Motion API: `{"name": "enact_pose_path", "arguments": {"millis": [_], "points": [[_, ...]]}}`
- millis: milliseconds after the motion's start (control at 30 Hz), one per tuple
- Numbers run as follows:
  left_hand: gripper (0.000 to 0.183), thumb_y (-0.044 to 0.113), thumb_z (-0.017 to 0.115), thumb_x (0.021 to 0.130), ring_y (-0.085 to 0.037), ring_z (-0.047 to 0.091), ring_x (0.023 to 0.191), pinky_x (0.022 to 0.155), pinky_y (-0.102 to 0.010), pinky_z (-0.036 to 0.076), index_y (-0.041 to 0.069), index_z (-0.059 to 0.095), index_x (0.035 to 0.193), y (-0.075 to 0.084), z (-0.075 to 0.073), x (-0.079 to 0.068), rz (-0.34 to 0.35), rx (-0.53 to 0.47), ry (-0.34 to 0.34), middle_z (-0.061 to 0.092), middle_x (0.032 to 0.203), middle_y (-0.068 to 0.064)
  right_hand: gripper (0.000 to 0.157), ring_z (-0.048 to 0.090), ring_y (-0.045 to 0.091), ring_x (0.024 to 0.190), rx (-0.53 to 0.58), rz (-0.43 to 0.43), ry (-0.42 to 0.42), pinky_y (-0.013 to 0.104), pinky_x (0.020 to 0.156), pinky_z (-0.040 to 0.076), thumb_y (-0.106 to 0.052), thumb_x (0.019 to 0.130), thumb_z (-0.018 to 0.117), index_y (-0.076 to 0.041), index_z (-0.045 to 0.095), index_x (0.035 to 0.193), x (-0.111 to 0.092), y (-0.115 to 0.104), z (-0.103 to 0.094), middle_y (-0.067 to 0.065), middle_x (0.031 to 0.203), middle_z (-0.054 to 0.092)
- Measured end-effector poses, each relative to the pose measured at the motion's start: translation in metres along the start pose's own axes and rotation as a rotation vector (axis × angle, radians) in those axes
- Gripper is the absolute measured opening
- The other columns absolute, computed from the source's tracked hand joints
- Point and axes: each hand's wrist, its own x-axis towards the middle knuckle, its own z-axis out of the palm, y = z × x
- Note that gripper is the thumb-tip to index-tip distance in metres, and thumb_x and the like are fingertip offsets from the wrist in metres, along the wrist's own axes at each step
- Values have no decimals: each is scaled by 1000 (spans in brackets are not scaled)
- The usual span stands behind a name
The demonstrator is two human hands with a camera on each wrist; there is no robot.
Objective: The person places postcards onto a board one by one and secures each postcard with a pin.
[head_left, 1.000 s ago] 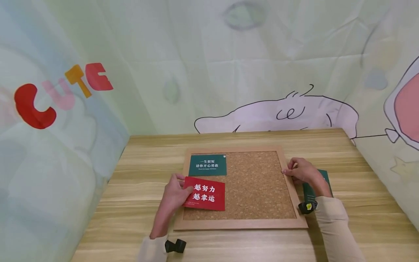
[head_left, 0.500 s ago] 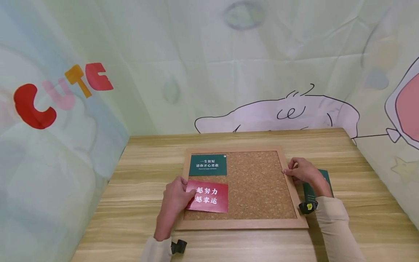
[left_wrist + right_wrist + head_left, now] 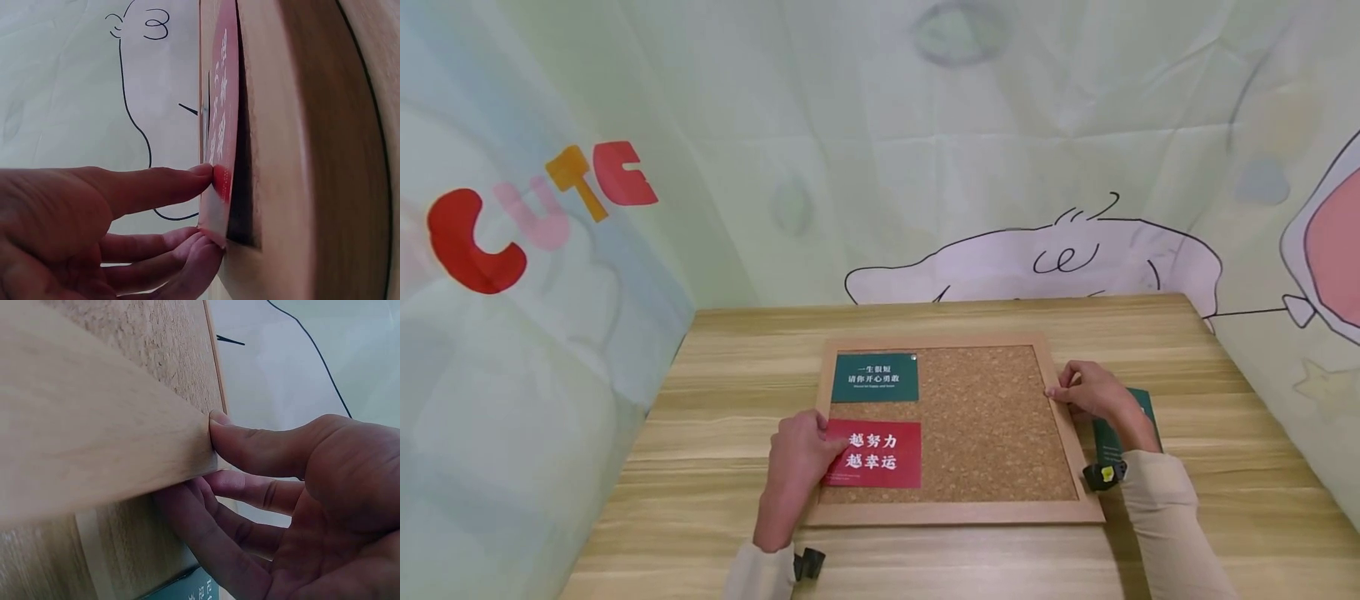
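The red card (image 3: 880, 463) lies over the near left corner of the corkboard (image 3: 1000, 425), below the upper green card (image 3: 876, 387), which has a small white pin (image 3: 913, 357) at its far right corner. The board rests between the left and right edges of the surface (image 3: 752, 367); its near edge faces the person. The left hand (image 3: 797, 457) has its grip pinching the red card by the left edge, thumb on the printed face and fingers behind; the left wrist view shows a dark gap between card and frame there. The right hand (image 3: 1097, 389) pinches the board's right edge, thumb above, fingers below. Whether that edge is raised off the surface I cannot tell. No pin shows on the red card, so it could well slide or turn crooked if the left grip loosened. Pressing it down while its left end overlaps the frame might bend it. Were the right fingers to lift or push, the whole board could shift and spoil the line-up. The loose green card (image 3: 1107, 442), toward the surface's right edge, might be dragged by the forearm crossing it.
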Motion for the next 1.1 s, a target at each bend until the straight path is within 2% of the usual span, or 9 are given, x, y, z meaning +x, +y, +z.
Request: {"name": "enact_pose_path", "arguments": {"millis": [167, 333, 400, 533, 633, 833, 1100], "points": [[31, 19, 87, 85, -22, 66, 72, 62, -34, 60, -2, 65, 95, -2, 1, -1, 6, 20, 9, 68, 87, -13, 27, 66, 22, 76, 8, 2, -10, 36, 65, 59, -18, 101, 70, 0, 50, 99, 2, 1, 1, 15, 91, 59], [34, 22, 89, 83, -23, 65, 73, 61, -34, 59, 4, 60, 87, -4, 2, -2, 6, 88, 16, 64, 82, -9, 27, 68, 20, 75, 8, -6, -21, 37, 65, 59, -18, 101, 70, 0, 49, 98, 2, 1, 1, 15, 90, 62], [38, 24, 90, 82, -24, 64, 78, 63, -37, 59, 4, 59, 93, -5, 3, -2, 6, 117, 21, 62, 86, -10, 27, 67, 21, 75, 7, -4, -17, 36, 65, 59, -18, 101, 70, 0, 50, 98, 2, 1, 1, 15, 90, 61], [58, 26, 89, 82, -31, 61, 92, 71, -46, 61, -3, 54, 117, -7, 2, -1, 9, 132, 28, 57, 103, -19, 26, 65, 22, 77, 9, 4, -4, 35, 64, 59, -17, 102, 70, -1, 50, 98, 1, 1, 2, 14, 90, 57], [67, 26, 88, 82, -35, 62, 97, 75, -49, 62, -6, 49, 127, -8, 1, 1, -8, 110, -5, 56, 108, -22, 25, 64, 22, 77, 11, 9, 2, 35, 64, 59, -17, 102, 69, 0, 50, 99, 1, 0, 1, 13, 90, 55], [63, 26, 88, 83, -33, 66, 93, 74, -45, 62, -7, 52, 122, -11, -1, 5, -47, 51, -84, 61, 102, -18, 25, 65, 22, 76, 4, -1, 0, 36, 64, 59, -16, 102, 68, 0, 50, 100, 0, 1, -1, 14, 90, 55], [64, 25, 89, 81, -34, 67, 92, 73, -44, 62, -8, 51, 121, -11, -5, 9, -59, 28, -119, 61, 101, -19, 25, 65, 22, 76, 3, -10, 4, 36, 64, 60, -17, 102, 69, 0, 51, 100, 0, 1, 0, 14, 90, 55]]}}
